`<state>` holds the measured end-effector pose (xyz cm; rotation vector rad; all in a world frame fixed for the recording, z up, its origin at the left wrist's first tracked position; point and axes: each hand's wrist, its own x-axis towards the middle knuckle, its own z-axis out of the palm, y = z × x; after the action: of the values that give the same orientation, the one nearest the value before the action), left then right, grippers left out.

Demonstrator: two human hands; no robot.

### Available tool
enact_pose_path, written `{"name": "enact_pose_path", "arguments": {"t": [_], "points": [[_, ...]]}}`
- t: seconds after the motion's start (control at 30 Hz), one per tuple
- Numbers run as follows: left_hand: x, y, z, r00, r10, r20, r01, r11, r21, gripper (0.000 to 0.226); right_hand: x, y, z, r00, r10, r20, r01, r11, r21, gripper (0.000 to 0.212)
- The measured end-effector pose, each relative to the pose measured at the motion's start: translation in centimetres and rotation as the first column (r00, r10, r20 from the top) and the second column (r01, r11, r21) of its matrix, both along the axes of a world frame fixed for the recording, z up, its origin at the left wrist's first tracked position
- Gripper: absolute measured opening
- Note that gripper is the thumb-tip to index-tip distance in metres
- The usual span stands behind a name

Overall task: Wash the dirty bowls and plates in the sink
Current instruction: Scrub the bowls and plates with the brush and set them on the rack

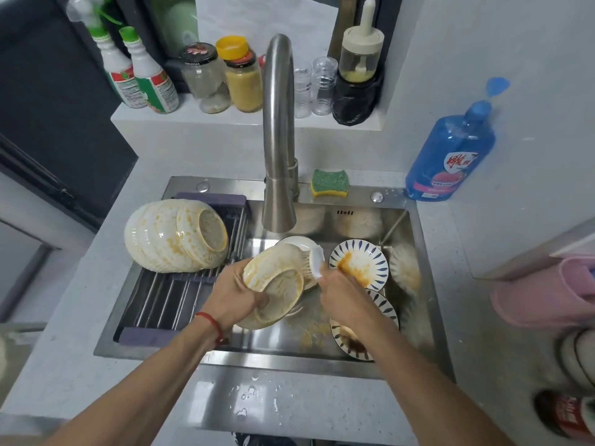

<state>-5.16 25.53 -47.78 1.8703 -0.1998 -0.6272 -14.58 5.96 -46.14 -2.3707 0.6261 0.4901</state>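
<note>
Head view. Left hand (236, 292) is closed on a cream ribbed ceramic bowl (273, 286) smeared with yellow-orange residue, tilted on its side over the stainless steel sink (415, 284), thumb on the foot ring, fingers wrapped behind the rim. Right hand (338, 289) is closed around a white-handled dish brush (314, 262), bristles pressed against the bowl's outer wall. The brushed-steel gooseneck faucet (278, 133) hangs just above; no water stream can be made out.

Below in the basin: a white plate (297, 244) partly hidden behind the bowl, a blue-leaf-patterned small plate (360, 263) with a brown sauce streak, and two more patterned plates (381, 305) half covered by the right forearm. Two stacked cream bowls (174, 236), also stained, lie tipped on the roll-up drying rack (167, 297) across the sink's left side.

Handling judgement: the bowl looks rigid, moderately heavy and breakable; greasy film would make it slippery, more so once soaped. The rim-and-foot pinch seems the safest hold, since it leaves the wall free for the brush. A slip would drop it onto the plates underneath, so chipping is the main risk. The flat plates likely need lifting by an edge.

Green-and-yellow sponge (330, 183) sits on the sink ledge beside the faucet; blue detergent bottle (450, 152) stands at the right corner.
</note>
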Motion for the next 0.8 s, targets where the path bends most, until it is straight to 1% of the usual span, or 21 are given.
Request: {"name": "enact_pose_path", "arguments": {"t": [0.03,0.1,0.17,0.2,0.3,0.4,0.47,0.53,0.57,0.67,0.73,0.8], "points": [[0.3,0.3,0.1,1.0,0.003,0.003,-0.003,1.0,-0.005,0.063,0.3,0.1,-0.1,1.0,-0.002,-0.017,0.001,1.0,-0.009,0.059],[1.3,1.1,0.3,0.999,0.036,0.005,-0.036,0.999,-0.01,0.058,0.4,1.6,0.2,1.0,0.017,-0.023,-0.016,1.0,0.003,0.063],[2.2,1.6,0.8,0.997,0.074,-0.018,-0.074,0.997,-0.024,0.054,0.5,3.0,0.4,1.0,0.025,-0.011,-0.025,0.999,0.03,0.065],[2.7,2.0,1.2,0.996,0.088,-0.035,-0.089,0.996,-0.032,0.053,1.0,3.4,0.3,1.0,0.016,-0.012,-0.016,1.0,0.015,0.064],[3.5,2.5,1.2,0.989,0.133,-0.071,-0.138,0.988,-0.069,0.058,1.9,2.9,-0.9,0.998,-0.052,-0.025,0.051,0.998,-0.03,0.054],[4.8,3.1,1.1,0.956,0.272,-0.111,-0.283,0.954,-0.1,0.057,0.8,3.6,-1.2,0.994,-0.111,0.017,0.111,0.994,0.004,0.051],[6.2,3.4,1.3,0.936,0.34,-0.095,-0.348,0.933,-0.094,0.056,-0.2,3.6,-1.5,0.983,-0.175,0.059,0.173,0.984,0.051,0.048],[7.9,3.6,1.3,0.925,0.378,-0.048,-0.381,0.923,-0.064,0.055,-1.2,3.2,-2.0,0.969,-0.231,0.085,0.225,0.971,0.08,0.046],[8.9,3.7,1.2,0.919,0.394,-0.027,-0.395,0.918,-0.042,0.053,-1.6,3.0,-2.2,0.968,-0.242,0.071,0.236,0.969,0.079,0.046],[12.1,4.0,0.5,0.91,0.415,0.021,-0.415,0.907,0.067,0.051,-2.6,3.1,-2.9,0.97,-0.241,0.03,0.238,0.968,0.075,0.05],[13.5,3.8,-0.1,0.911,0.412,0.028,-0.412,0.902,0.132,0.052,-3.0,3.1,-3.4,0.969,-0.247,0.009,0.245,0.966,0.077,0.051],[14.3,3.2,-0.4,0.913,0.405,0.05,-0.408,0.898,0.168,0.054,-3.5,2.9,-3.8,0.97,-0.242,-0.002,0.241,0.968,0.074,0.052]]}}
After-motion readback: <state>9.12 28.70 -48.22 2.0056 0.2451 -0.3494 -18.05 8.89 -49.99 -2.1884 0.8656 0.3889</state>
